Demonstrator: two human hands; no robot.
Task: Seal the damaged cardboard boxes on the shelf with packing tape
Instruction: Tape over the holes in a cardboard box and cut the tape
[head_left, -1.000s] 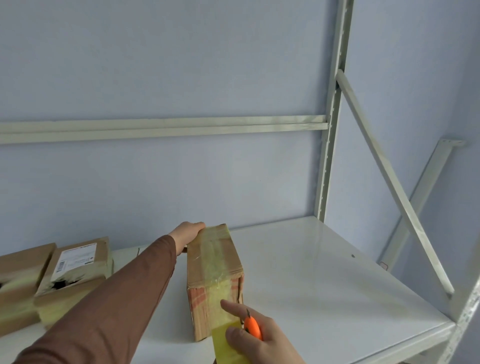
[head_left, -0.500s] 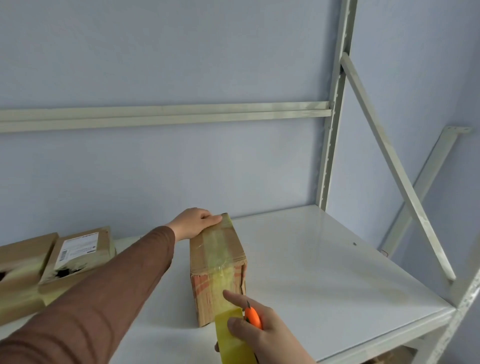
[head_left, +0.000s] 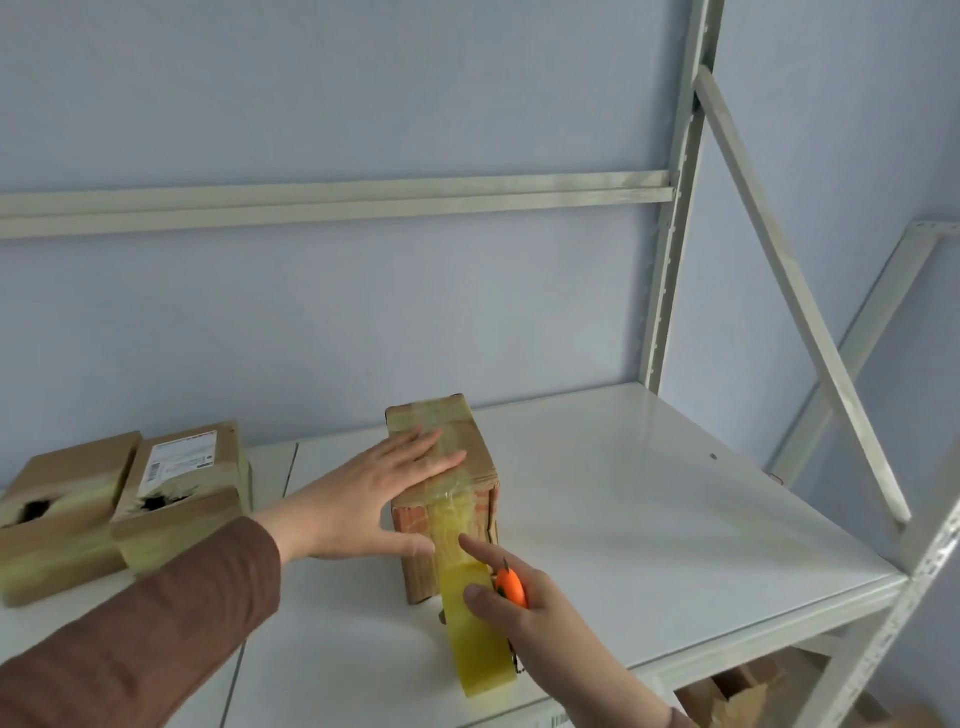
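Nearest the front edge of the shelf (head_left: 675, 499), the right hand (head_left: 524, 603) grips a roll of yellowish packing tape (head_left: 480, 644), its thumb and fingers curled round the roll and an orange piece (head_left: 511, 587) showing between them; the index finger stretches forward onto the tape strip. That strip runs up from the roll onto the near face of a cardboard box (head_left: 447, 478), which stands on the shelf a little back from the front edge, about midway along its width, and continues over the box's top. The left hand (head_left: 379, 488), in a brown sleeve (head_left: 145, 623), lies flat and spread on the box, fingers straight across the taped top and the thumb against the near face beside the strip. Farther left, toward the shelf's left end, two more cardboard boxes sit side by side, touching: one with a white label (head_left: 182, 493) and a dark torn hole, and another (head_left: 62, 514) with a similar hole. Behind runs a pale blue wall (head_left: 363, 312).
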